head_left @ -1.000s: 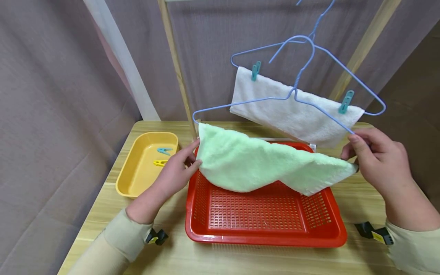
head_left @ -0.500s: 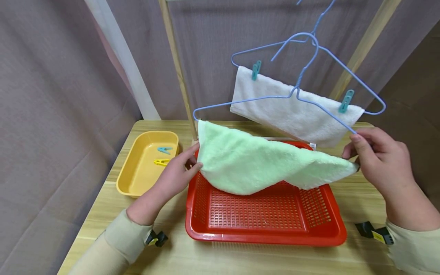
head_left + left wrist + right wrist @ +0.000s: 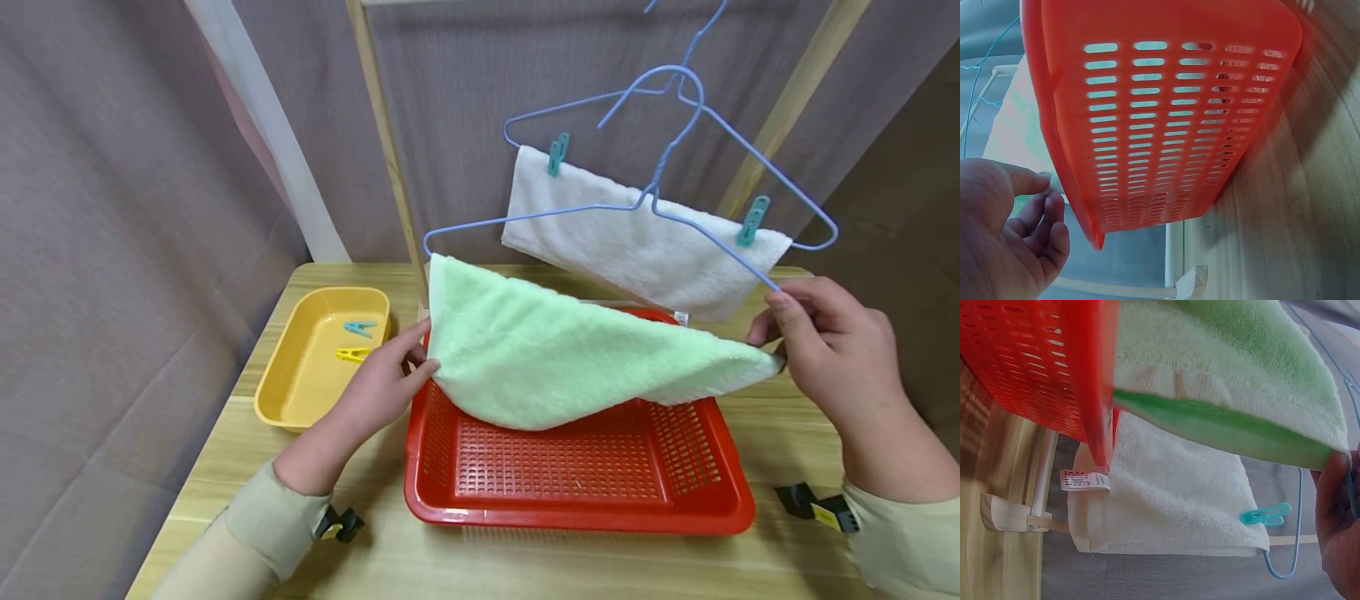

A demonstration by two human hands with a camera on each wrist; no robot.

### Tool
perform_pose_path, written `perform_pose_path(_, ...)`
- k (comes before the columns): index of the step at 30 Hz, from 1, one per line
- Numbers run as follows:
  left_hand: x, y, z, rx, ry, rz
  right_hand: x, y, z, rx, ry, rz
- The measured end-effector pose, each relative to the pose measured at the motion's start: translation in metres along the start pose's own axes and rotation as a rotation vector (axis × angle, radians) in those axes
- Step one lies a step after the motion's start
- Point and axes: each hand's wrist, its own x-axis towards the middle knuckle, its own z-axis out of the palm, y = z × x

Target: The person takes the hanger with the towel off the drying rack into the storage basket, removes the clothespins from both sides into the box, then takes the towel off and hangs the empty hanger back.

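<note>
A light green towel (image 3: 555,358) hangs folded over the lower bar of a blue wire hanger (image 3: 570,212), above a red plastic basket (image 3: 577,521). My left hand (image 3: 382,379) pinches the towel's white left edge between thumb and fingers, as the left wrist view also shows. The hanger's right end and the towel's right corner are in the grip of my right hand (image 3: 840,354). In the right wrist view the green towel (image 3: 1241,375) droops in two layers from that hand. The hanger's right tip is hidden by my fingers.
Behind, a white towel (image 3: 600,225) hangs on another blue hanger, held by teal clothespins (image 3: 753,221). A yellow tray (image 3: 273,375) at left holds a teal clothespin (image 3: 360,327) and a yellow clothespin (image 3: 352,354). Wooden rack posts (image 3: 386,150) rise behind the basket.
The towel's left end has risen a little and its left part has spread out lower. The held hanger has shifted slightly up and right. Both hands keep their hold.
</note>
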Motion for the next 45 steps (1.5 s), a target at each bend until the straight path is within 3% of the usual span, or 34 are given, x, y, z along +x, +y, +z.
perform_pose_path(7,0.002,-0.004,0.002,0.007,0.019,0.012,-0.002,0.000,0.000,0.035,-0.006,-0.066)
perform_pose_path(16,0.010,-0.003,0.000,-0.008,0.027,0.000,-0.005,-0.004,0.000,-0.002,-0.025,-0.137)
perform_pose_path(28,0.021,0.022,-0.021,-0.067,0.106,-0.021,-0.003,-0.005,-0.001,-0.031,-0.019,-0.209)
perform_pose_path(38,0.026,0.033,-0.040,-0.186,0.244,-0.007,-0.003,-0.006,0.001,-0.005,-0.017,-0.251)
perform_pose_path(45,0.026,0.036,-0.041,-0.204,0.245,0.004,-0.003,-0.007,0.001,0.000,-0.020,-0.243)
